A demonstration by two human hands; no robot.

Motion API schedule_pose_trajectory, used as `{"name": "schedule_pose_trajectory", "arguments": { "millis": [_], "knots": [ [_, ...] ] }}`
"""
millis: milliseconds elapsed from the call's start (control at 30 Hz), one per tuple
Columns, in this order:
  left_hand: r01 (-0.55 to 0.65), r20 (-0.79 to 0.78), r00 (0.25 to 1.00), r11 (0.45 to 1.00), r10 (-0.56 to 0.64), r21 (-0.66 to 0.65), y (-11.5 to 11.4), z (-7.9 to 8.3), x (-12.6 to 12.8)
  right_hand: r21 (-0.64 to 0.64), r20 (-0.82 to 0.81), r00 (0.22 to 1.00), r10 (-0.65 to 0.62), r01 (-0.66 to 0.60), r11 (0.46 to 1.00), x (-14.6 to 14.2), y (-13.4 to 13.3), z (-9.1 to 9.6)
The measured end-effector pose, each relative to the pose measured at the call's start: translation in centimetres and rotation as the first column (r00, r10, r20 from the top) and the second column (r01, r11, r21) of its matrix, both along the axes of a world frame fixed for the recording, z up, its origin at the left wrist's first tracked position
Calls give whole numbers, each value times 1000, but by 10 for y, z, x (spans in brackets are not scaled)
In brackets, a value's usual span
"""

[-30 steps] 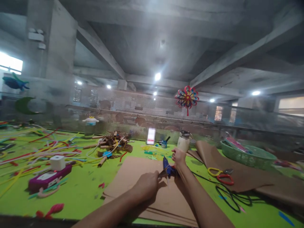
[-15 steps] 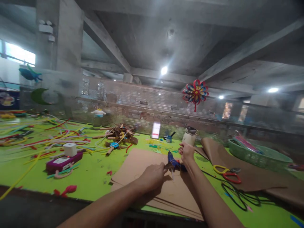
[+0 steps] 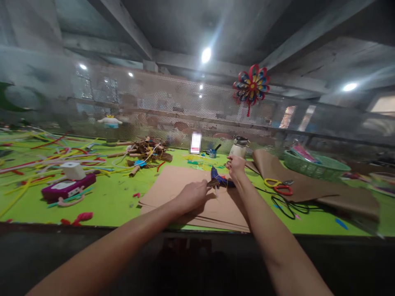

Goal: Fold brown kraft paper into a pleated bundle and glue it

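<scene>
My left hand [image 3: 195, 195] is closed on a small dark brown strip [image 3: 212, 183], perhaps paper, whose end pokes out past the fingertips. Just beyond that strip lies a blue glue gun [image 3: 218, 176], on a stack of light brown paper sheets [image 3: 175, 181]. Raised to the right of the glue gun is my right hand [image 3: 237, 165], its fingers pinched together. Whatever it may hold is too small to make out. Behind this hand stands a cream-coloured jug [image 3: 239, 148] with a dark lid.
Yellow-and-red scissors [image 3: 279, 186] lie on brown paper [image 3: 308, 187] at right, near a black cord [image 3: 290, 207] and a green basket [image 3: 317, 166]. At left are a purple power strip [image 3: 69, 187], scattered coloured strips and a pile of brown rolled pieces [image 3: 148, 152]. A mesh screen rises behind.
The camera view has tilted down, so everything sits higher in the picture, with more floor showing below. Both hands keep nearly the same pose over the paper stack.
</scene>
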State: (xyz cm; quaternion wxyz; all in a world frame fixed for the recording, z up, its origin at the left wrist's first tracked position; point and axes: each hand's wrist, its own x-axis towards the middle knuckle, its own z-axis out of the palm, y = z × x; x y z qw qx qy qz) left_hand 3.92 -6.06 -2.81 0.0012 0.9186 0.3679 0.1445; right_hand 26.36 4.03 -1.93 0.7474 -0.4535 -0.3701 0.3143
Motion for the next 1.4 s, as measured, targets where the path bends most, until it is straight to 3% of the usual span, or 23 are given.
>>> {"name": "schedule_pose_trajectory", "arguments": {
  "millis": [300, 1400],
  "knots": [
    [-15, -12, 1000, 1000, 15, 0, 0, -3, 3, -72, -153, 985, -76, 65, 995, -4, -11, 12],
    [-39, -78, 996, 999, 40, 18, -3, -2, 5, -56, -286, 957, -52, 38, 998, -10, -29, 25]
  ]
}}
